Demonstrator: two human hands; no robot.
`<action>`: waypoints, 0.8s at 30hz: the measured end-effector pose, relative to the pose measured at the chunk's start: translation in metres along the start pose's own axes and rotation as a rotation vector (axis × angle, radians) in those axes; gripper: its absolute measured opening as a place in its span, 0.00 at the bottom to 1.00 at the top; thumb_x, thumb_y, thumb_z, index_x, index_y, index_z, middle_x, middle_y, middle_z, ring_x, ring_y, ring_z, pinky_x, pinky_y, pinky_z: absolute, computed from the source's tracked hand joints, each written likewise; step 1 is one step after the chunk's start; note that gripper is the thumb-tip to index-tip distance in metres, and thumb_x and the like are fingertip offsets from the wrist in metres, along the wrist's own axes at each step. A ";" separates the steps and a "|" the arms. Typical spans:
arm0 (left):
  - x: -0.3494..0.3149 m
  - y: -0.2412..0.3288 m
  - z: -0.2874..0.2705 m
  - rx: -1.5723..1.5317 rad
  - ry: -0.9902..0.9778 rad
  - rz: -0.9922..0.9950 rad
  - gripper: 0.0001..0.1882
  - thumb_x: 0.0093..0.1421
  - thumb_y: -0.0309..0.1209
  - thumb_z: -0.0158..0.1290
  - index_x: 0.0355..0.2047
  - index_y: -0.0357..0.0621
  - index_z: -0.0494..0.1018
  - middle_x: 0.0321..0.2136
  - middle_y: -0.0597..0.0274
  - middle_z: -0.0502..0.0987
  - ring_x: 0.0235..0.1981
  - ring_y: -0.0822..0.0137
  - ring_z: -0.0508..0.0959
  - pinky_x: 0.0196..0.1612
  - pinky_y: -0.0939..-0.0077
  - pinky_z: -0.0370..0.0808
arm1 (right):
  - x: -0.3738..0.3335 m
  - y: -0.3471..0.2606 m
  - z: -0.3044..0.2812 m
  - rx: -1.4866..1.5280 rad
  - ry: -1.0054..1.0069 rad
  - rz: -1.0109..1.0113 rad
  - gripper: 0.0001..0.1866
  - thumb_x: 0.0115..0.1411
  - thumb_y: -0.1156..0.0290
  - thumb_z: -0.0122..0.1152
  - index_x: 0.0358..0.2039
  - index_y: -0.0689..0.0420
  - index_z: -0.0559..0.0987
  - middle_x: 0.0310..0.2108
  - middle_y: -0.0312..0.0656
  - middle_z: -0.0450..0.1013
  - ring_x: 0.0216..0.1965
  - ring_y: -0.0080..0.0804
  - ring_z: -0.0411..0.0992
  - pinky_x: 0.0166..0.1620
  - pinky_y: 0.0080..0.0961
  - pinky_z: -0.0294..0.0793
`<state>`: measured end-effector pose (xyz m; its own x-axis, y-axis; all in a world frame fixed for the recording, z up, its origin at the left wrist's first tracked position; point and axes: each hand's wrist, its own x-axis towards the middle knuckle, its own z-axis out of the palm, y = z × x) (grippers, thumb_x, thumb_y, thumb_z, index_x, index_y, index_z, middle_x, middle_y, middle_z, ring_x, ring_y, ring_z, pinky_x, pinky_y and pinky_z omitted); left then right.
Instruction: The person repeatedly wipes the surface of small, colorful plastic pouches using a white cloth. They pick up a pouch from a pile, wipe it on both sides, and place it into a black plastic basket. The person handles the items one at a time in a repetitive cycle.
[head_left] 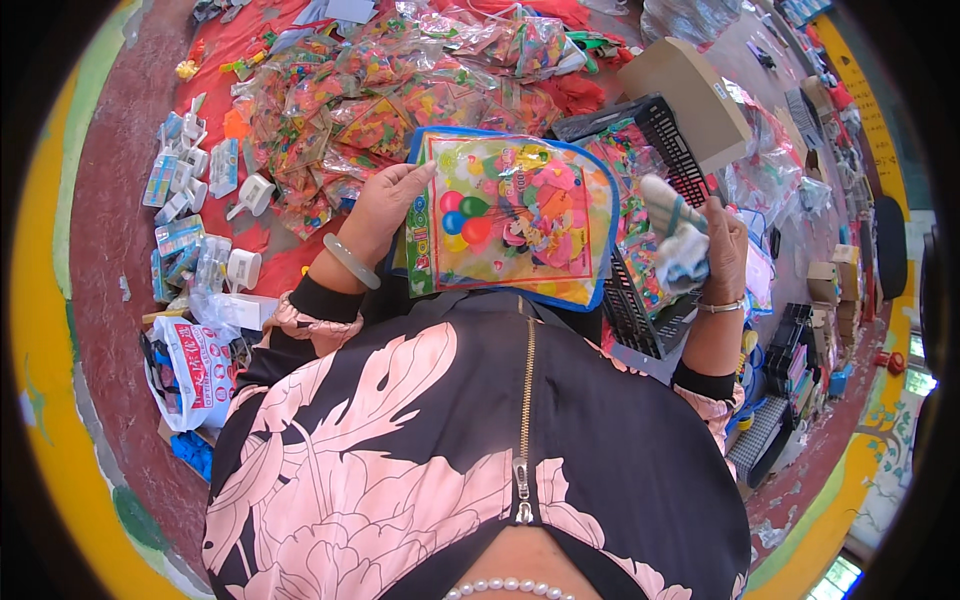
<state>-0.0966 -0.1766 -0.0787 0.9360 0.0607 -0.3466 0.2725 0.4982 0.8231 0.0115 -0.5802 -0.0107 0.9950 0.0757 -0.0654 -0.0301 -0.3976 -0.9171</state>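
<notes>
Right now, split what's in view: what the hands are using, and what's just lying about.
In use:
- clear balloon-printed plastic bag, in the left hand
- white striped cloth, in the right hand
- perhaps the heaped clear packets of colourful pieces

Apparently just lying about:
- white-and-red plastic carrier bag
- tan rectangular cardboard box

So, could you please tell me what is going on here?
A person's left hand grips a clear balloon-printed packet near its upper left corner with the fingers, while the right hand holds a pale striped cloth. Colourful packets lie heaped ahead on a red sheet.
</notes>
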 end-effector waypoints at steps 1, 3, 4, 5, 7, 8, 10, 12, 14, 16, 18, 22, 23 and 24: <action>0.000 0.002 0.002 -0.043 -0.008 -0.019 0.12 0.60 0.32 0.53 0.38 0.34 0.72 0.32 0.65 0.77 0.32 0.77 0.77 0.35 0.82 0.74 | -0.006 -0.014 0.006 0.052 -0.071 0.038 0.17 0.59 0.61 0.57 0.21 0.60 0.78 0.19 0.28 0.69 0.22 0.16 0.65 0.28 0.15 0.62; -0.001 0.005 0.005 -0.138 -0.040 -0.021 0.12 0.59 0.31 0.54 0.39 0.35 0.72 0.33 0.64 0.77 0.33 0.76 0.77 0.36 0.82 0.74 | -0.015 -0.048 0.026 0.042 -0.222 0.011 0.13 0.58 0.65 0.59 0.22 0.60 0.78 0.18 0.28 0.69 0.22 0.15 0.65 0.27 0.15 0.62; -0.001 0.007 0.008 -0.184 -0.064 -0.026 0.12 0.59 0.31 0.54 0.39 0.35 0.72 0.34 0.64 0.77 0.33 0.76 0.77 0.36 0.81 0.74 | -0.017 -0.057 0.038 -0.022 -0.289 -0.049 0.11 0.57 0.67 0.59 0.23 0.61 0.79 0.19 0.29 0.69 0.23 0.14 0.65 0.27 0.15 0.63; -0.003 0.010 0.014 -0.152 -0.048 -0.015 0.11 0.58 0.30 0.55 0.39 0.36 0.72 0.33 0.65 0.77 0.31 0.77 0.77 0.35 0.81 0.74 | -0.016 -0.052 0.049 0.004 -0.331 -0.159 0.06 0.56 0.73 0.59 0.30 0.62 0.79 0.23 0.31 0.71 0.24 0.14 0.66 0.28 0.15 0.65; -0.011 0.021 0.034 -0.087 -0.009 0.010 0.10 0.57 0.28 0.56 0.37 0.38 0.72 0.30 0.67 0.76 0.29 0.78 0.75 0.32 0.81 0.72 | -0.012 -0.060 0.059 0.004 -0.534 -0.138 0.17 0.52 0.77 0.59 0.44 0.58 0.76 0.29 0.34 0.71 0.24 0.16 0.66 0.30 0.16 0.67; -0.013 0.023 0.039 0.058 -0.053 0.100 0.09 0.56 0.27 0.57 0.36 0.38 0.71 0.29 0.69 0.75 0.28 0.78 0.74 0.30 0.80 0.71 | -0.010 -0.058 0.065 0.016 -0.581 -0.235 0.21 0.50 0.78 0.60 0.47 0.57 0.75 0.30 0.35 0.71 0.23 0.16 0.66 0.30 0.16 0.67; -0.014 0.024 0.046 0.344 -0.139 0.280 0.08 0.54 0.25 0.58 0.32 0.40 0.70 0.26 0.72 0.73 0.25 0.80 0.70 0.27 0.79 0.68 | -0.019 -0.085 0.077 -0.116 -0.555 -0.368 0.26 0.48 0.78 0.61 0.51 0.57 0.72 0.34 0.38 0.73 0.25 0.18 0.68 0.31 0.17 0.69; -0.031 0.044 0.068 0.665 -0.272 0.461 0.09 0.51 0.22 0.58 0.28 0.42 0.67 0.21 0.67 0.69 0.22 0.70 0.68 0.25 0.74 0.65 | -0.036 -0.123 0.087 -0.210 -0.543 -0.470 0.31 0.46 0.78 0.62 0.54 0.57 0.69 0.39 0.42 0.73 0.27 0.23 0.71 0.33 0.20 0.71; -0.046 0.064 0.091 1.071 -0.439 0.790 0.09 0.49 0.20 0.57 0.27 0.42 0.67 0.21 0.62 0.68 0.22 0.63 0.69 0.26 0.71 0.66 | -0.052 -0.143 0.096 -0.324 -0.510 -0.638 0.35 0.44 0.77 0.63 0.56 0.56 0.67 0.42 0.45 0.73 0.30 0.33 0.73 0.35 0.26 0.73; -0.050 0.075 0.106 1.206 -0.494 1.009 0.09 0.46 0.18 0.55 0.29 0.41 0.68 0.23 0.55 0.70 0.24 0.54 0.71 0.29 0.67 0.69 | -0.067 -0.152 0.104 -0.492 -0.401 -0.902 0.38 0.42 0.75 0.65 0.57 0.55 0.66 0.41 0.47 0.74 0.30 0.44 0.74 0.34 0.32 0.74; -0.056 0.088 0.122 1.260 -0.567 1.227 0.10 0.46 0.18 0.54 0.30 0.39 0.69 0.26 0.54 0.72 0.26 0.54 0.73 0.32 0.66 0.71 | -0.080 -0.158 0.102 -0.640 -0.398 -0.847 0.32 0.44 0.72 0.62 0.54 0.54 0.69 0.32 0.45 0.75 0.31 0.41 0.74 0.32 0.31 0.74; -0.049 0.104 0.139 1.285 -0.597 1.460 0.13 0.45 0.17 0.53 0.34 0.36 0.70 0.31 0.52 0.74 0.30 0.53 0.75 0.37 0.65 0.73 | -0.066 -0.170 0.081 -0.752 -0.318 -0.917 0.22 0.44 0.69 0.61 0.43 0.56 0.75 0.24 0.45 0.73 0.28 0.42 0.74 0.30 0.32 0.73; -0.045 0.109 0.143 1.271 -0.582 1.489 0.12 0.48 0.16 0.53 0.35 0.35 0.69 0.32 0.52 0.74 0.32 0.53 0.75 0.37 0.65 0.72 | -0.057 -0.173 0.074 -0.827 -0.283 -0.946 0.19 0.44 0.69 0.61 0.40 0.57 0.77 0.24 0.46 0.73 0.27 0.43 0.74 0.29 0.32 0.72; -0.037 0.107 0.144 1.191 -0.470 1.483 0.12 0.50 0.16 0.52 0.36 0.35 0.69 0.33 0.52 0.74 0.32 0.55 0.75 0.37 0.67 0.72 | -0.044 -0.173 0.068 -0.897 -0.249 -0.977 0.17 0.44 0.68 0.61 0.37 0.58 0.78 0.23 0.46 0.73 0.25 0.43 0.73 0.29 0.33 0.72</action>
<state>-0.0702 -0.2497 0.0869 0.4493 -0.4843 0.7508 -0.8560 -0.4740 0.2065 -0.0336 -0.4525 0.1242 0.5271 0.7934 0.3043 0.8424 -0.5350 -0.0645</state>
